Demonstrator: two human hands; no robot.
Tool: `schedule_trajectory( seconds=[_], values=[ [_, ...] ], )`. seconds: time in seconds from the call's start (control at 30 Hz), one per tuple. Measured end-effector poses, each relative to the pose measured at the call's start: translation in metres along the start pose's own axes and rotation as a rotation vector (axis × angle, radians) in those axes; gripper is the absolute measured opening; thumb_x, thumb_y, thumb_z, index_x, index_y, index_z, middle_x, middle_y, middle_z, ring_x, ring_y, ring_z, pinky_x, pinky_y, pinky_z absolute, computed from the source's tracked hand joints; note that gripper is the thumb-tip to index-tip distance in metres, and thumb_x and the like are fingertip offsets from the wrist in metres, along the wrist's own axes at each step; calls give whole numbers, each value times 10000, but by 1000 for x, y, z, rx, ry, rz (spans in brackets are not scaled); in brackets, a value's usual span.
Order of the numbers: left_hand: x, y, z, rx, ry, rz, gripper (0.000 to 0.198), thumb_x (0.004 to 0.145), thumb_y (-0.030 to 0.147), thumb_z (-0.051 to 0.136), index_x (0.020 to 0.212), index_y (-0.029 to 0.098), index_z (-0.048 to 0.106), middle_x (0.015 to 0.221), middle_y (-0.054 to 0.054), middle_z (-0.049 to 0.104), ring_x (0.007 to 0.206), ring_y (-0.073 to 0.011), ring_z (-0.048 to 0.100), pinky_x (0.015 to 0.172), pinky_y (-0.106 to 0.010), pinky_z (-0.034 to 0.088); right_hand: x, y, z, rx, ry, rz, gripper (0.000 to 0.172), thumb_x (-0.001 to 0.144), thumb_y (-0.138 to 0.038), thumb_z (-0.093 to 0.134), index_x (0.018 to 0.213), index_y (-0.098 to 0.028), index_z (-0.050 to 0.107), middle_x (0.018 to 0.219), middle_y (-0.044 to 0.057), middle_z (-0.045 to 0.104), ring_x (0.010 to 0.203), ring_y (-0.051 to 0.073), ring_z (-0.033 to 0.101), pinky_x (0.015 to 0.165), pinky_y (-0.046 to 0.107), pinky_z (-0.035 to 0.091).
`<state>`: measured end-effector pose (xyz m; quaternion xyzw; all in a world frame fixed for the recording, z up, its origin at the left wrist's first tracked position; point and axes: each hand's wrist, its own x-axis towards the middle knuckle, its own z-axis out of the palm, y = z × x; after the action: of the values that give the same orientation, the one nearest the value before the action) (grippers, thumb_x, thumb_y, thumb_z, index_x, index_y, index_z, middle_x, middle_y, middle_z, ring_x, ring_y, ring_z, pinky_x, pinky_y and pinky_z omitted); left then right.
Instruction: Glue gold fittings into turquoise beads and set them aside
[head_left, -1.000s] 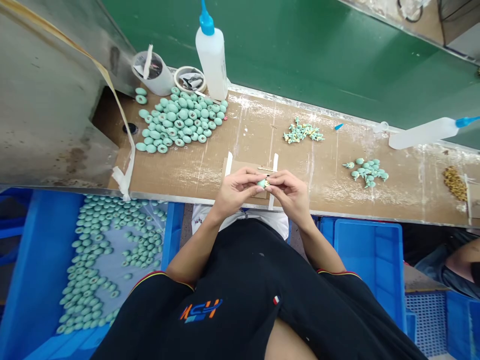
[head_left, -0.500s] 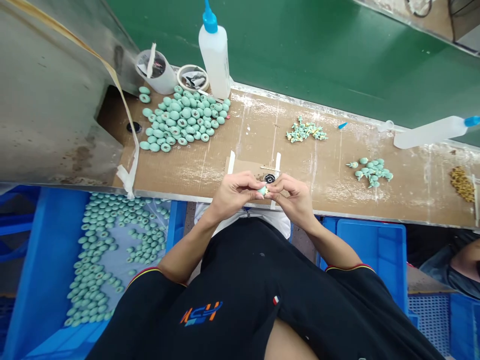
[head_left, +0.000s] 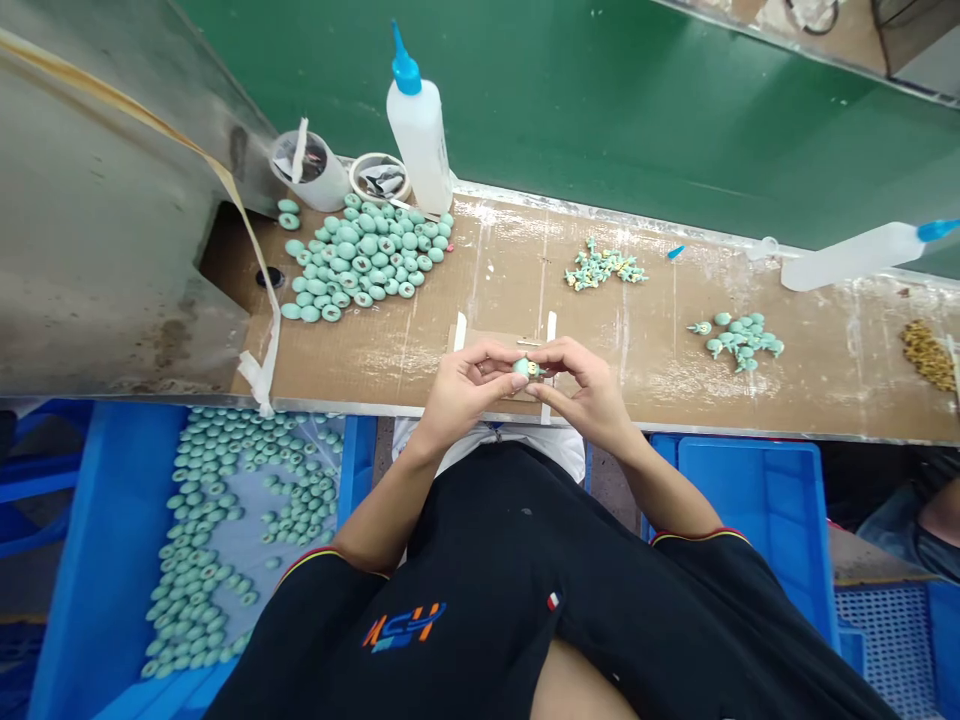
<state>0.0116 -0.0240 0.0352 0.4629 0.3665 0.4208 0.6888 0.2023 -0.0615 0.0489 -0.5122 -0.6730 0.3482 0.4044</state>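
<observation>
Between thumb and fingers, my left hand (head_left: 466,388) pinches a mint-green egg-shaped piece (head_left: 520,367) over the front of the cardboard-covered bench. A small yellow-and-green piece (head_left: 533,369) sits against its right end, and the fingertips of my right hand (head_left: 589,392) close on that piece's outer side. Whether the two pieces are fixed together I cannot tell. Beyond my hands lies a heap of small green-and-yellow pieces (head_left: 604,267). Further right is a cluster of egg-shaped pieces with small parts on them (head_left: 742,340).
Many mint-green egg-shaped pieces (head_left: 360,250) cover the bench's left side, near a white squeeze bottle (head_left: 420,140), a tape roll (head_left: 380,178) and a cup (head_left: 322,180). Another bottle (head_left: 847,258) lies tilted at right. Blue crates (head_left: 97,540) flank me below the bench.
My fingers have shifted around the joined pieces, so the yellow part now shows more clearly. A round black disc behind my hands is no longer visible. The camera view has tilted slightly.
</observation>
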Motion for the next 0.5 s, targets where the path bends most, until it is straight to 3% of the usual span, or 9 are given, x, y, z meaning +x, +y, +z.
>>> schedule_trajectory(
  seconds=[0.2,0.33,0.4,0.5],
  values=[
    [3,-2,11,-72,-69,-116,452,670,474,969,898,194,698,964,-42,764,869,-192,748,820,-333,623,-5,-7,-4,-168,41,-111,144,998,-308,670,1121,-251,718,1025,62,748,877,190,693,779,342,605],
    [11,-9,7,110,-77,-66,385,721,460,921,914,194,722,1052,-77,751,882,-200,728,779,-319,608,-13,6,-15,-257,147,-99,170,951,-277,674,1114,-258,718,1006,64,748,856,204,693,766,359,614],
    [22,-14,-8,315,75,35,275,779,409,861,905,199,738,1137,-89,722,869,-192,700,742,-309,585,-18,30,-33,-313,263,-26,169,917,-295,683,1077,-251,717,989,68,750,853,215,695,754,372,615],
    [45,-20,-47,634,454,165,97,839,264,766,900,198,728,1119,-99,669,947,-233,666,769,-328,551,-26,85,-78,-425,527,183,192,854,-322,669,1008,-213,700,950,84,736,819,233,690,741,401,609]
  ],
)
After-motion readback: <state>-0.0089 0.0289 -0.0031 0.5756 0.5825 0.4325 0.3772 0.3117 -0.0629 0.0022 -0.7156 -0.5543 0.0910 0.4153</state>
